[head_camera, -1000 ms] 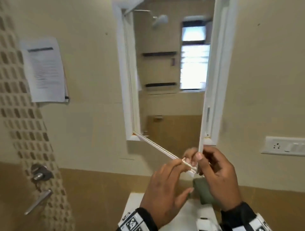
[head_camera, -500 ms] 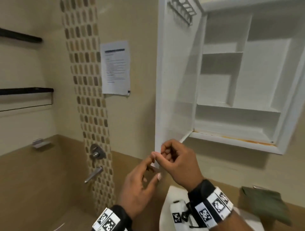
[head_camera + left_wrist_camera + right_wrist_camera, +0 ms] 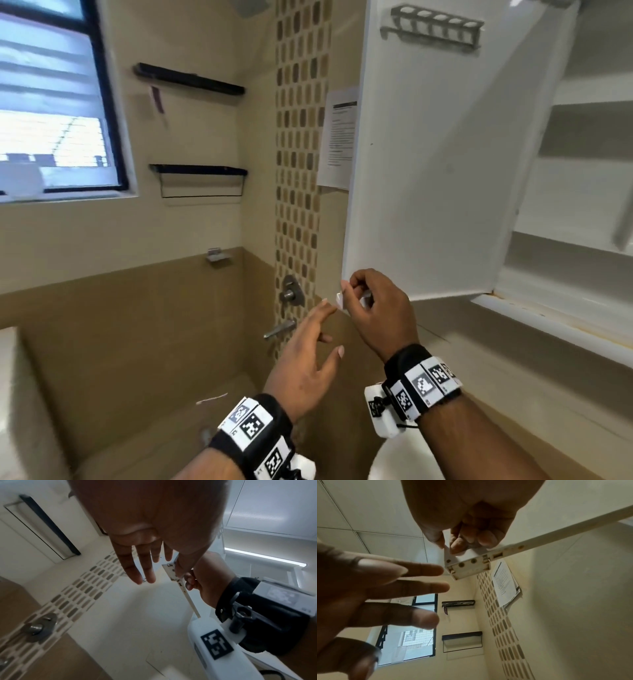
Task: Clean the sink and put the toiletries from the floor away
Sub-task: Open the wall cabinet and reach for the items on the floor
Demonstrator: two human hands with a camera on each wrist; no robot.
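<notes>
1. The right hand (image 3: 376,308) pinches the lower free corner of the white cabinet door (image 3: 428,171), thumb on the outer face and curled fingertips (image 3: 457,546) on the inner face.
2. That door stands swung wide, its inside face toward the camera, with a small rack (image 3: 433,25) fixed near its top at 12 o'clock.
3. The left hand (image 3: 308,363) hovers at 8 o'clock from the right hand, fingers straight and spread, holding nothing; its fingertips sit just beside the door corner, and whether they touch it is hard to tell.
4. The cabinet (image 3: 582,205) lies open at 3 o'clock, showing bare white shelves.
5. A pale rounded surface (image 3: 404,459) at 6 o'clock, under the right wrist, is possibly the sink rim; no toiletries show in any view.
6. At 9 o'clock a window (image 3: 51,102) and 2 dark wall shelves (image 3: 191,82) line the shower corner.
7. A printed notice (image 3: 339,137) hangs beside the mosaic tile strip (image 3: 301,137), with a metal tap (image 3: 282,329) below it.
</notes>
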